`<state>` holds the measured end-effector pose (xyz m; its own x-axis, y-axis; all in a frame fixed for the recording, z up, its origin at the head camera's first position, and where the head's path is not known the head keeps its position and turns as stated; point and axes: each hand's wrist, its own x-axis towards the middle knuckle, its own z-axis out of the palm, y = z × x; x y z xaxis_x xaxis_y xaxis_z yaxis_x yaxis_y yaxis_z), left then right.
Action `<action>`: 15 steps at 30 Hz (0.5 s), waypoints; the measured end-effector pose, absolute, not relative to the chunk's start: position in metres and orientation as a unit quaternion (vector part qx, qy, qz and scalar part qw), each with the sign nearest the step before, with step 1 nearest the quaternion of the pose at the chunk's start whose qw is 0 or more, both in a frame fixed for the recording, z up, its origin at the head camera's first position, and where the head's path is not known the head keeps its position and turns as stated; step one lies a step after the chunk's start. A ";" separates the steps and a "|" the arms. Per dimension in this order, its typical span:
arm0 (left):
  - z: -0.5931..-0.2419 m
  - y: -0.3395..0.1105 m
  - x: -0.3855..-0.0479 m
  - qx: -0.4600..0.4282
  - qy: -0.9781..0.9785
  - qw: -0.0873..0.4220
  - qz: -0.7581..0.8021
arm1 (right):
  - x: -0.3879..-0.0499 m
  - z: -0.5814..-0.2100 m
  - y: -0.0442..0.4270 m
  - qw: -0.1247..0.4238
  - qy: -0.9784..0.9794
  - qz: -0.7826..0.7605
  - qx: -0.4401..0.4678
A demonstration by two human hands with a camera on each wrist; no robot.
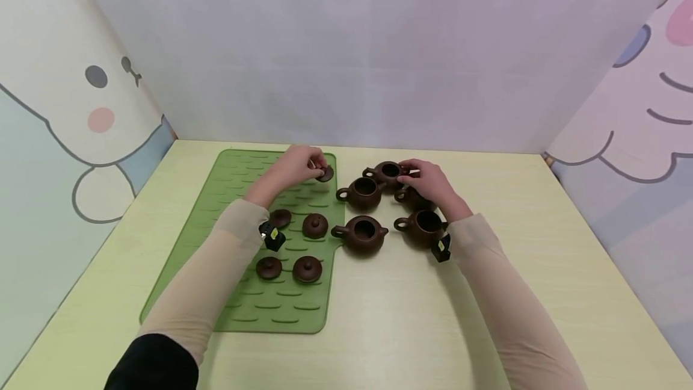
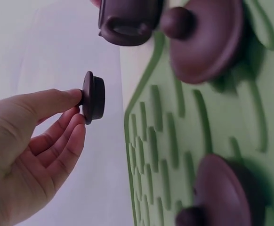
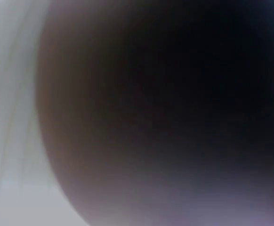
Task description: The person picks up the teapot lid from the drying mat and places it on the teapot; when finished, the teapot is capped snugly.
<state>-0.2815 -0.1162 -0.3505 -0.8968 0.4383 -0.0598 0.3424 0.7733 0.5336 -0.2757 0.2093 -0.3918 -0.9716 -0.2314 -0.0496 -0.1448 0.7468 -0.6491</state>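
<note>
My left hand (image 1: 298, 165) pinches a dark brown teapot lid (image 2: 94, 98) by its knob, held above the far right part of the green mat (image 1: 243, 184). In the left wrist view the lid is tilted on edge, and the other fingers curl loosely below it. At the back of the group, my right hand (image 1: 429, 181) grips the spout side of a lidless brown teapot (image 1: 389, 170) between thumb and fingers. Beneath that hand another teapot (image 1: 415, 200) is partly hidden. A dark blurred teapot (image 3: 151, 103) fills most of the right wrist view.
More lidless teapots stand nearby: one at left (image 1: 361, 195), one in front (image 1: 364, 236), one by my right wrist (image 1: 422, 230). Several lids lie on the mat, including a front lid (image 1: 307, 269) and a middle lid (image 1: 315, 225). A pale wall (image 1: 346, 77) rises behind the table (image 1: 390, 330).
</note>
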 end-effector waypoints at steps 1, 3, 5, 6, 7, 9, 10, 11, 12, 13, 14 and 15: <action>-0.350 -0.114 -0.282 0.207 0.937 0.091 0.267 | -0.275 -0.392 0.209 0.063 0.933 -0.340 -0.100; -0.347 -0.109 -0.284 0.206 0.937 0.092 0.268 | -0.275 -0.392 0.210 0.062 0.933 -0.339 -0.099; -0.344 -0.104 -0.285 0.207 0.936 0.093 0.268 | -0.275 -0.392 0.210 0.062 0.934 -0.339 -0.098; -0.344 -0.102 -0.285 0.209 0.936 0.092 0.267 | -0.275 -0.393 0.209 0.062 0.934 -0.339 -0.098; -0.344 -0.100 -0.286 0.211 0.936 0.090 0.267 | -0.275 -0.393 0.209 0.062 0.934 -0.339 -0.098; -0.343 -0.096 -0.287 0.214 0.935 0.087 0.269 | -0.275 -0.393 0.209 0.061 0.934 -0.339 -0.098; -0.343 -0.094 -0.288 0.217 0.934 0.085 0.270 | -0.275 -0.393 0.208 0.061 0.934 -0.339 -0.098; -0.343 -0.092 -0.288 0.218 0.934 0.083 0.271 | -0.275 -0.393 0.208 0.061 0.934 -0.339 -0.097; -0.343 -0.090 -0.289 0.219 0.933 0.082 0.273 | -0.275 -0.393 0.208 0.060 0.934 -0.337 -0.097; -0.343 -0.088 -0.290 0.219 0.933 0.080 0.275 | -0.275 -0.393 0.207 0.060 0.934 -0.338 -0.097; -0.343 -0.086 -0.290 0.220 0.932 0.078 0.275 | -0.275 -0.393 0.207 0.060 0.935 -0.337 -0.096; -0.343 -0.085 -0.291 0.220 0.931 0.078 0.279 | -0.275 -0.393 0.207 0.060 0.935 -0.337 -0.095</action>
<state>-0.2911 -0.0846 -0.3433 -0.8909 0.4536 -0.0222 0.3664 0.7470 0.5548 -0.2751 0.2065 -0.3927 -0.9747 -0.2181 -0.0477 -0.1376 0.7552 -0.6408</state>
